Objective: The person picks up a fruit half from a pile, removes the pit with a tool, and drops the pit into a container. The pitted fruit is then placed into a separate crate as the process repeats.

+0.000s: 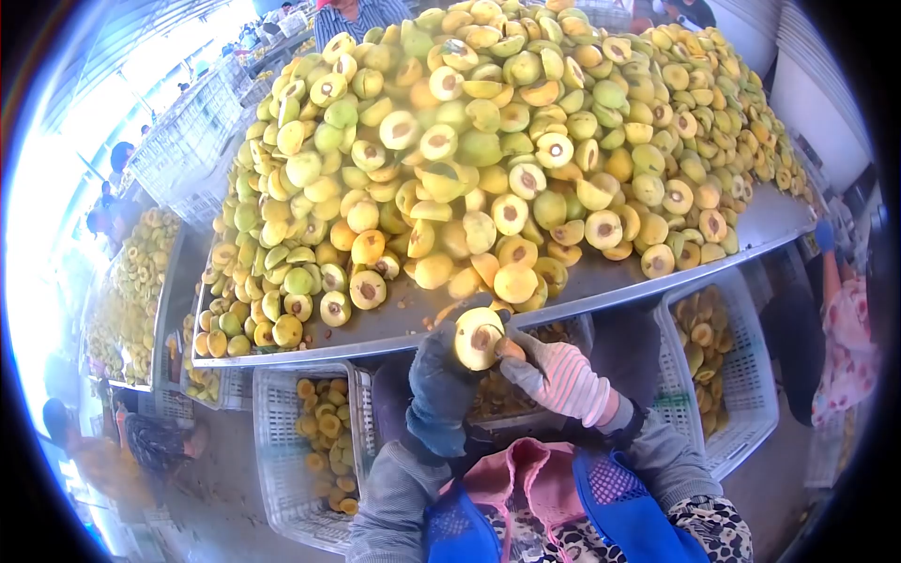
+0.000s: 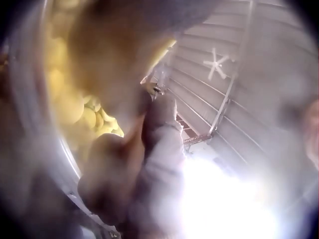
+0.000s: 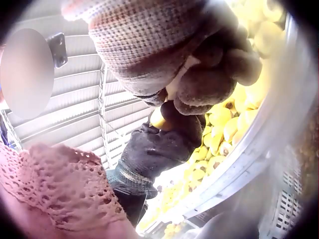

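In the head view my left hand (image 1: 443, 375), in a dark glove, grips a yellow peach half (image 1: 479, 339) with its cut face and brown centre turned up. My right hand (image 1: 563, 377), in a pale striped glove with soiled fingertips, curls round a small wooden-handled tool (image 1: 510, 348) at the fruit's right side. Most of that tool is hidden by the fingers. Both hands meet just off the near edge of a metal table (image 1: 394, 330). From the right wrist view, the right glove (image 3: 149, 45) is close above the dark left glove (image 3: 159, 149).
A large heap of halved peaches (image 1: 526, 141) covers the table. Below its edge stand a left crate (image 1: 272, 450) and a right crate (image 1: 751, 375), both holding fruit pieces. Another fruit-laden table (image 1: 131, 300) is at the left. Other people are around, one at the right (image 1: 849, 347).
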Available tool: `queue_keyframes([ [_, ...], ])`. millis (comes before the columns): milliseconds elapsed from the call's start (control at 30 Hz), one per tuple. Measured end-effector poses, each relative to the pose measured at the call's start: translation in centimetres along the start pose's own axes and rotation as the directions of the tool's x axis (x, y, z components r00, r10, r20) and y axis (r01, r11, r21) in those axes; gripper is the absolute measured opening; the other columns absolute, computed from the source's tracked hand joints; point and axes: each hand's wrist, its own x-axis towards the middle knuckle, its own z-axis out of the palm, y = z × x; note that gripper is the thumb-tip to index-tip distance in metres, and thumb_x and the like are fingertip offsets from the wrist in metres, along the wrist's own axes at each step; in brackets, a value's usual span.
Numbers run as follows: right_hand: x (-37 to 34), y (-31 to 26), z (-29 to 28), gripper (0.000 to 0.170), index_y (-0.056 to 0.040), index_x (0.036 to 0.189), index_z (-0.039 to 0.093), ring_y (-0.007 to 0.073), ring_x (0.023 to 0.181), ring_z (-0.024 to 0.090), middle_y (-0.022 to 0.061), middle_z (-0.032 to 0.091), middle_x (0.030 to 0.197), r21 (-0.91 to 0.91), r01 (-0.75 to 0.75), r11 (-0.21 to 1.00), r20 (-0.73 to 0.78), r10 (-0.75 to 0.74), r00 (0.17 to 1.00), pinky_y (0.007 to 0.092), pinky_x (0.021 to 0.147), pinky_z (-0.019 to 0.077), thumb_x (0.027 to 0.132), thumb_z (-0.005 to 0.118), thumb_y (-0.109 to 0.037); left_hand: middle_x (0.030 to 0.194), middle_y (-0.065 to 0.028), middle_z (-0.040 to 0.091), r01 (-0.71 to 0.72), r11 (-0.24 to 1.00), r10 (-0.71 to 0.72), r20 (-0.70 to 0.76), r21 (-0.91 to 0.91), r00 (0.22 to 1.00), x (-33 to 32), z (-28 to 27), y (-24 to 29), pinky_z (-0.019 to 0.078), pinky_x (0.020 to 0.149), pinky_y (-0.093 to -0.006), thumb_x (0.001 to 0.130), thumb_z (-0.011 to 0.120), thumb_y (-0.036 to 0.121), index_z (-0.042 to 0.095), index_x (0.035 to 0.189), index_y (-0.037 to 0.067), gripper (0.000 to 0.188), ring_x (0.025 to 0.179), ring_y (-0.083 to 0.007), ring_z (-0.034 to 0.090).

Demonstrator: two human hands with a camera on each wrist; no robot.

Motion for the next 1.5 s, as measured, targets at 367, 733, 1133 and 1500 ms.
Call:
queue_keyframes([
  [367, 0.3, -0.2, -0.7, 0.045, -0.0073, 0.119, 0.058, 0.0406, 0.078, 0.065, 0.0205, 0.067, 0.08, 0.071, -0.089, 0.994, 0.145, 0.078, 0.986, 0.047, 0.069, 0.0495, 0.098, 0.05, -0.047, 0.112, -0.016, 0.067, -0.167, 0.947, 0.189, -0.055, 0.275, 0.98, -0.1, 1.1, 0.1, 0.0546, 0.086, -0.0323, 0.093, 0.067, 0.011, 0.056, 0.127, -0.003, 0.038, 0.101, -0.0219, 0.067],
  [733, 0.5, 0.6, 1.4, 0.041, -0.007, 0.113, 0.06, 0.0415, 0.085, 0.064, 0.0207, 0.067, 0.088, 0.374, -0.143, 0.916, 0.258, 0.045, 0.965, 0.0437, 0.074, 0.0493, 0.102, 0.045, -0.044, 0.102, -0.0149, 0.067, -0.187, 0.8, 0.372, -0.225, 0.57, 0.901, -0.8, 1.9, -0.6, 0.0549, 0.077, -0.0334, 0.099, 0.056, 0.037, 0.056, 0.124, -0.002, 0.046, 0.09, -0.0224, 0.067],
  [1133, -0.9, -1.0, -0.4, 0.042, -0.0037, 0.117, 0.064, 0.0206, 0.089, 0.064, 0.0142, 0.068, 0.091, 0.537, -0.319, 0.78, 0.406, 0.092, 0.909, 0.0369, 0.081, 0.0505, 0.102, 0.051, -0.041, 0.099, -0.0163, 0.07, -0.303, 0.852, 0.37, -0.081, 0.427, 0.926, -0.6, 1.4, 0.0, 0.0555, 0.077, -0.0326, 0.101, 0.051, 0.038, 0.062, 0.114, -0.005, 0.047, 0.086, -0.0241, 0.069],
  [1500, -1.8, 0.7, -0.7, 0.046, -0.0049, 0.138, 0.051, 0.0115, 0.092, 0.059, 0.0034, 0.063, 0.101, 0.558, -0.423, 0.714, 0.615, -0.013, 0.789, 0.028, 0.084, 0.0499, 0.102, 0.054, -0.033, 0.095, -0.0162, 0.071, 0.124, 0.966, -0.086, 0.169, -0.228, 0.982, 0.6, 0.9, 0.6, 0.0561, 0.078, -0.0335, 0.093, 0.06, 0.02, 0.068, 0.098, -0.007, 0.03, 0.084, -0.0229, 0.068],
])
